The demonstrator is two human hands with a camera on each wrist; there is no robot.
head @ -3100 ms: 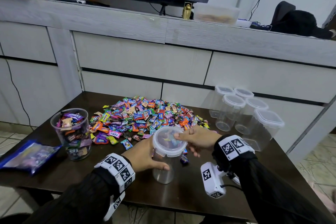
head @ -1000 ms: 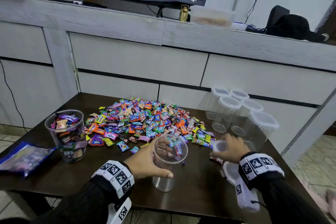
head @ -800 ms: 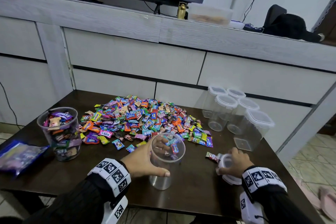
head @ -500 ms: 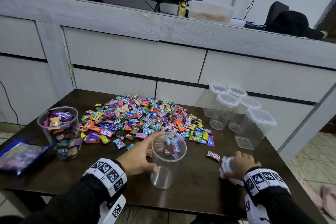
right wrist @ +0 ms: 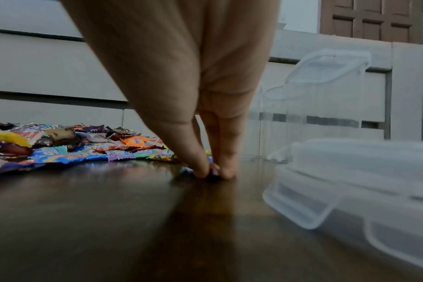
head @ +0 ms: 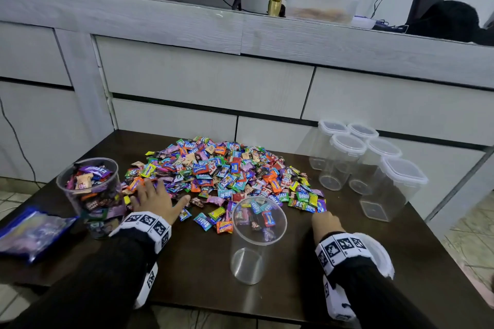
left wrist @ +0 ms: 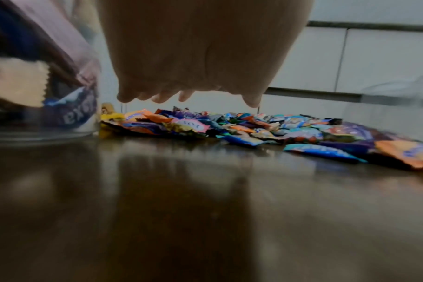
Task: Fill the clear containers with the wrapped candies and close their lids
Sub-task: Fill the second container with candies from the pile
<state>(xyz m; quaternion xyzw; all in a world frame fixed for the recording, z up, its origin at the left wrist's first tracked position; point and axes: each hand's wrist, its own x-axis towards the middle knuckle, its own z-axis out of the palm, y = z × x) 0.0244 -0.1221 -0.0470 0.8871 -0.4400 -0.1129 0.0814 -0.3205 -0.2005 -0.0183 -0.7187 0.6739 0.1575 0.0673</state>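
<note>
An open clear container (head: 258, 242) stands empty near the table's front edge, with nobody holding it. Its white lid (head: 381, 255) lies flat on the table by my right wrist, and the right wrist view shows this lid (right wrist: 350, 183) close up. Wrapped candies (head: 227, 176) lie in a big pile behind the container. My left hand (head: 163, 192) hovers with spread fingers over the pile's left edge; this left hand (left wrist: 193, 84) holds nothing. My right hand (head: 322, 215) reaches down at the pile's right corner, and there the right hand (right wrist: 213, 172) pinches one small candy against the tabletop.
A lidless container (head: 91, 195) full of candies stands at the left, close to my left hand. A blue bag (head: 32, 232) lies at the front left. Several lidded empty containers (head: 361, 163) cluster at the back right. Grey drawers (head: 203, 83) rise behind the table.
My left hand let go of the open container and moved left to the pile. My right hand put the lid down on the table and moved forward onto a stray candy.
</note>
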